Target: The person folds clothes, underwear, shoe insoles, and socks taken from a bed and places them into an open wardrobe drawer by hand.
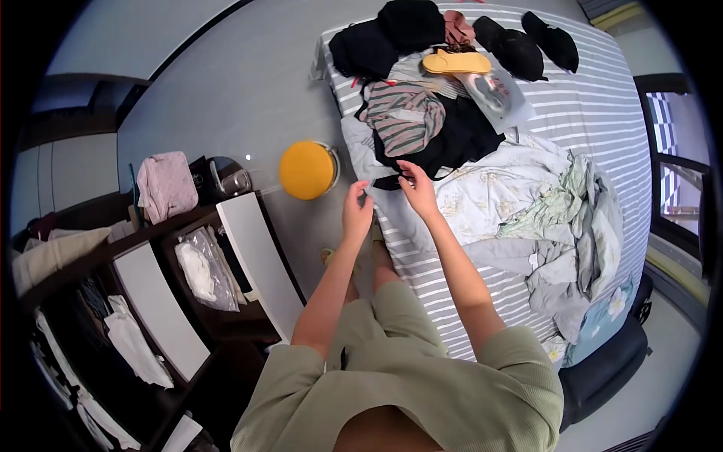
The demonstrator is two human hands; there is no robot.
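Note:
My left hand (357,208) is over the bed's near left edge, fingers curled together at one end of a black strap (387,182). My right hand (419,189) is just to the right, its thumb and fingers bent around the strap's other end. The strap appears to belong to a black garment (468,135) spread on the bed beyond my hands. A striped pink-and-green garment (403,117) lies crumpled on top of it. Pale floral fabric (482,188) lies to the right of my right hand.
Black caps (520,54), a yellow sandal-shaped item (456,63), a clear plastic bag (497,98) and dark folded clothes (364,49) lie across the striped bed (602,98). A round yellow stool (307,170) stands left of the bed. An open wardrobe unit (256,256) is at left.

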